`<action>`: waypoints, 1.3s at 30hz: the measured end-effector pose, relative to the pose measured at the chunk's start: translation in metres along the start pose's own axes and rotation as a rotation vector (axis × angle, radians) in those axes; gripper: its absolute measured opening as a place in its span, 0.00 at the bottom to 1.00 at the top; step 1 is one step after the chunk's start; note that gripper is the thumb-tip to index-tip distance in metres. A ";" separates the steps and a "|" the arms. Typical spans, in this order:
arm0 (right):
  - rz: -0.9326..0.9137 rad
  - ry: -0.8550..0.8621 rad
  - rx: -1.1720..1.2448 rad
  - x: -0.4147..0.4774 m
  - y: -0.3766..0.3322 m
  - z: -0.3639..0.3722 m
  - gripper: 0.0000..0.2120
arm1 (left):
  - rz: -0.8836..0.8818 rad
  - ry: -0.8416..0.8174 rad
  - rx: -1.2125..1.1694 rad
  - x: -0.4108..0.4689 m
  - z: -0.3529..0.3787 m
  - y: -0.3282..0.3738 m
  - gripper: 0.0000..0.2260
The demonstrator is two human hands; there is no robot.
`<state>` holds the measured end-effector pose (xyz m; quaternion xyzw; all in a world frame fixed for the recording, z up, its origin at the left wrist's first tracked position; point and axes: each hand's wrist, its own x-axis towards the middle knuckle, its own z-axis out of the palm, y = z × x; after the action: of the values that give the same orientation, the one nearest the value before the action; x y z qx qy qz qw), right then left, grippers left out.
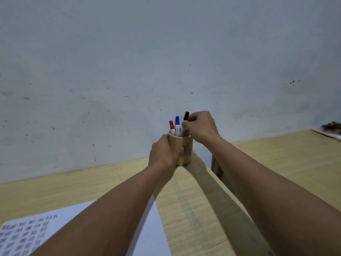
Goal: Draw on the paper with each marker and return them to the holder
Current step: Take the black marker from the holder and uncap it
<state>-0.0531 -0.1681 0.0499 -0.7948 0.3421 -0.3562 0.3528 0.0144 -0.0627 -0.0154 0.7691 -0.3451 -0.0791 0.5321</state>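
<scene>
A round wooden holder [185, 145] stands at the far right corner of the light wooden table [193, 209], near the wall. My left hand [163, 154] wraps around its left side. Three markers stand in it: a red-capped one [171, 126], a blue-capped one [177, 123] and a black-capped one [185, 122]. My right hand [201, 129] pinches the black marker just below its cap, with the marker's lower end inside the holder. A white sheet of paper [145, 231] lies at the near left, covered at its left end with rows of short red, blue and black strokes.
A grey marked wall rises right behind the holder. A second wooden table [287, 157] stands to the right across a narrow gap. Something dark and fuzzy [332, 126] lies on a pale sheet at that table's far right edge.
</scene>
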 end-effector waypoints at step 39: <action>0.339 -0.312 0.821 -0.210 -0.161 0.046 0.16 | 0.060 0.202 -0.351 -0.127 -0.235 0.040 0.06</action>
<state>-0.0763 0.0967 0.0879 -0.5664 0.2409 -0.2759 0.7382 0.0161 0.1870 0.0871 0.6578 -0.2938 -0.0446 0.6920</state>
